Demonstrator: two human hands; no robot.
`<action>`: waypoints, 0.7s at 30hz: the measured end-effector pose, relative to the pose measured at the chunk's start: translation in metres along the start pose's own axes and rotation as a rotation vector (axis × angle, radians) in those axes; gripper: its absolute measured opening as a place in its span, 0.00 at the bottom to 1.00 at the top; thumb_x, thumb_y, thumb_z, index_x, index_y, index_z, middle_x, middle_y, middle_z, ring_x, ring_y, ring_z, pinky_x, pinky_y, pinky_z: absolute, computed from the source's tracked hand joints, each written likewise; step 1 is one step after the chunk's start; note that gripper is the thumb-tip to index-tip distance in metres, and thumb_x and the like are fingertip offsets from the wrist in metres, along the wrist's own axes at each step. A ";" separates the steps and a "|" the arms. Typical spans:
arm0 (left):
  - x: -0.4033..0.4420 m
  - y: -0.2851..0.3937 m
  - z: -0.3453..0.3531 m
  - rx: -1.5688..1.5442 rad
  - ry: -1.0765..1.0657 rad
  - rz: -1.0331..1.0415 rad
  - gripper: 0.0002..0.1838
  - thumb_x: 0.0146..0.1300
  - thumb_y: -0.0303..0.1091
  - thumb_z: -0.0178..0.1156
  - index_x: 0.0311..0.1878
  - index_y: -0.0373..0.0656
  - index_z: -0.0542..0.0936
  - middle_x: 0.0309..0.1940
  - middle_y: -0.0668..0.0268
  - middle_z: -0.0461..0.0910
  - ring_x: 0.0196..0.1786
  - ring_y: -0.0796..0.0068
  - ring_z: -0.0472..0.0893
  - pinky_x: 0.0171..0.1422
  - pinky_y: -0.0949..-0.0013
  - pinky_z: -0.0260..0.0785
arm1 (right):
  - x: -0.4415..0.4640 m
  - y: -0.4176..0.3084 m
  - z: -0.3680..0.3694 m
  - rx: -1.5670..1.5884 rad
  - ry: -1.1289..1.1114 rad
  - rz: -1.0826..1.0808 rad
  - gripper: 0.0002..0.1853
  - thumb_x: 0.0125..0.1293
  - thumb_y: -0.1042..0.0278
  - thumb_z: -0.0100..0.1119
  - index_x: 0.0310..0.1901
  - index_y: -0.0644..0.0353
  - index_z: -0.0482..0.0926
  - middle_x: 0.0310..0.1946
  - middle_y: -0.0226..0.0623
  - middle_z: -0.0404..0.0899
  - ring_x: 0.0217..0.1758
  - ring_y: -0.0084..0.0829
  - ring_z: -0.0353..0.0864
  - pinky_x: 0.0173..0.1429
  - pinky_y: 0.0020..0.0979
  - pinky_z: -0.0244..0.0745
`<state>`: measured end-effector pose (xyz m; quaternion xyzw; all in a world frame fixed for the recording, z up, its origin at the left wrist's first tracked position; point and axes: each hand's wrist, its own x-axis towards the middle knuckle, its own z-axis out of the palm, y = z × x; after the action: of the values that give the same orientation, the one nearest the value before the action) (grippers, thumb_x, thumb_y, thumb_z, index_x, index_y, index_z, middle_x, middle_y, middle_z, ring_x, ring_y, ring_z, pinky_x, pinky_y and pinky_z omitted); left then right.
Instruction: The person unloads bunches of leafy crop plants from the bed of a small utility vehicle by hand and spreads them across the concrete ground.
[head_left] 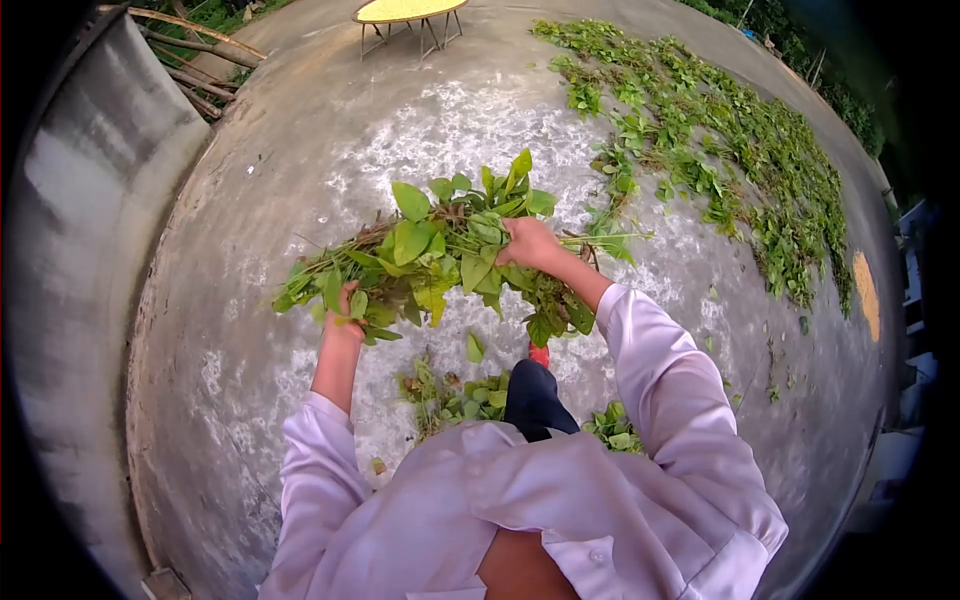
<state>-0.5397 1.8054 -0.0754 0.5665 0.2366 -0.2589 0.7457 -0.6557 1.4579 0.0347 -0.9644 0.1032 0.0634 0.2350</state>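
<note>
Between my hands hangs a bundle of leafy bean plants [410,245], green with some yellowing leaves and brownish stems or pods. My left hand [345,315] is closed round its left end, the fingers partly covered by leaves. At the other end my right hand [530,245] grips the stems, and thin stalks stick out to the right past the wrist. More cut plants [455,400] lie on the concrete by my feet, partly hidden by my shirt and leg.
A wide spread of similar plants [720,150] covers the ground at the right. Far ahead stands a round tray of yellow grains [410,10] on legs. A concrete wall [100,180] runs along the left, with poles [195,75] behind it. An orange-yellow patch [865,295] lies far right.
</note>
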 end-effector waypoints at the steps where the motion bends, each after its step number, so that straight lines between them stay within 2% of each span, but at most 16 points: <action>1: 0.009 0.018 0.041 0.035 -0.021 0.036 0.09 0.49 0.42 0.61 0.31 0.53 0.76 0.23 0.75 0.74 0.23 0.76 0.73 0.17 0.71 0.56 | 0.017 0.023 -0.021 0.073 0.021 0.056 0.26 0.36 0.57 0.71 0.37 0.62 0.75 0.33 0.47 0.78 0.40 0.45 0.77 0.43 0.41 0.71; 4: 0.066 0.053 0.139 -0.050 -0.167 -0.058 0.08 0.47 0.39 0.63 0.29 0.52 0.75 0.21 0.74 0.73 0.21 0.74 0.72 0.17 0.70 0.60 | 0.082 0.107 -0.056 0.125 0.140 0.116 0.29 0.34 0.62 0.73 0.42 0.61 0.76 0.33 0.45 0.80 0.38 0.41 0.79 0.43 0.35 0.71; 6: 0.109 0.074 0.203 0.008 -0.163 -0.096 0.07 0.47 0.38 0.64 0.28 0.51 0.75 0.21 0.74 0.74 0.21 0.74 0.72 0.19 0.69 0.62 | 0.133 0.165 -0.086 0.178 0.240 0.133 0.31 0.33 0.63 0.74 0.46 0.59 0.76 0.35 0.43 0.81 0.39 0.38 0.80 0.44 0.32 0.71; 8: 0.152 0.091 0.256 0.044 -0.195 -0.164 0.07 0.47 0.37 0.64 0.27 0.51 0.75 0.22 0.74 0.74 0.21 0.73 0.72 0.20 0.69 0.64 | 0.174 0.213 -0.118 0.231 0.206 0.148 0.32 0.33 0.61 0.73 0.46 0.60 0.76 0.34 0.45 0.80 0.39 0.41 0.79 0.44 0.35 0.71; 10: 0.187 0.113 0.312 0.101 -0.135 -0.168 0.07 0.48 0.38 0.64 0.26 0.51 0.75 0.22 0.74 0.75 0.21 0.74 0.72 0.19 0.70 0.63 | 0.216 0.245 -0.157 0.220 0.200 0.189 0.33 0.33 0.60 0.73 0.46 0.62 0.76 0.36 0.46 0.79 0.41 0.42 0.78 0.45 0.36 0.71; 11: 0.198 0.116 0.333 0.122 -0.101 -0.181 0.08 0.48 0.39 0.64 0.26 0.51 0.75 0.22 0.75 0.75 0.21 0.74 0.72 0.19 0.70 0.63 | 0.234 0.261 -0.169 0.167 0.292 0.227 0.33 0.32 0.60 0.74 0.46 0.62 0.76 0.38 0.46 0.79 0.43 0.42 0.78 0.46 0.36 0.70; 13: 0.245 0.131 0.360 0.118 -0.185 -0.187 0.08 0.49 0.41 0.63 0.28 0.51 0.76 0.23 0.75 0.75 0.21 0.74 0.72 0.19 0.72 0.61 | 0.286 0.304 -0.201 0.146 0.304 0.210 0.34 0.32 0.60 0.74 0.46 0.62 0.76 0.40 0.46 0.79 0.45 0.42 0.78 0.48 0.36 0.70; 15: 0.295 0.145 0.380 0.134 -0.270 -0.196 0.07 0.50 0.41 0.62 0.29 0.52 0.76 0.23 0.74 0.76 0.21 0.74 0.72 0.19 0.72 0.60 | 0.323 0.314 -0.246 0.172 0.322 0.215 0.35 0.32 0.61 0.74 0.48 0.64 0.75 0.41 0.47 0.78 0.46 0.42 0.77 0.48 0.36 0.70; 17: 0.326 0.161 0.405 0.135 -0.189 -0.105 0.07 0.52 0.40 0.60 0.31 0.50 0.77 0.23 0.73 0.76 0.21 0.74 0.72 0.22 0.73 0.61 | 0.366 0.328 -0.282 0.083 0.414 0.289 0.35 0.33 0.63 0.73 0.49 0.64 0.74 0.43 0.47 0.78 0.48 0.41 0.77 0.51 0.34 0.69; 19: 0.358 0.186 0.424 0.160 -0.146 -0.060 0.06 0.53 0.38 0.58 0.33 0.49 0.77 0.23 0.72 0.77 0.21 0.75 0.72 0.23 0.73 0.62 | 0.408 0.345 -0.309 0.134 0.476 0.297 0.39 0.34 0.63 0.73 0.53 0.66 0.71 0.47 0.47 0.76 0.50 0.39 0.76 0.52 0.33 0.68; 20: 0.381 0.190 0.446 -0.095 -0.112 -0.149 0.04 0.58 0.33 0.54 0.34 0.47 0.77 0.20 0.74 0.76 0.19 0.80 0.74 0.15 0.77 0.61 | 0.438 0.362 -0.321 0.118 0.545 0.300 0.41 0.34 0.62 0.73 0.55 0.66 0.69 0.48 0.48 0.75 0.51 0.39 0.76 0.53 0.32 0.68; 21: 0.405 0.202 0.455 -0.067 -0.152 -0.115 0.05 0.58 0.32 0.53 0.36 0.47 0.76 0.19 0.75 0.73 0.18 0.82 0.71 0.16 0.78 0.58 | 0.468 0.378 -0.330 0.105 0.610 0.308 0.43 0.35 0.62 0.73 0.57 0.66 0.67 0.50 0.48 0.74 0.52 0.38 0.75 0.54 0.32 0.67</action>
<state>-0.0750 1.3625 -0.0786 0.5055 0.2200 -0.3358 0.7638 -0.2637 0.8972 0.0792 -0.8986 0.3164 -0.1985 0.2301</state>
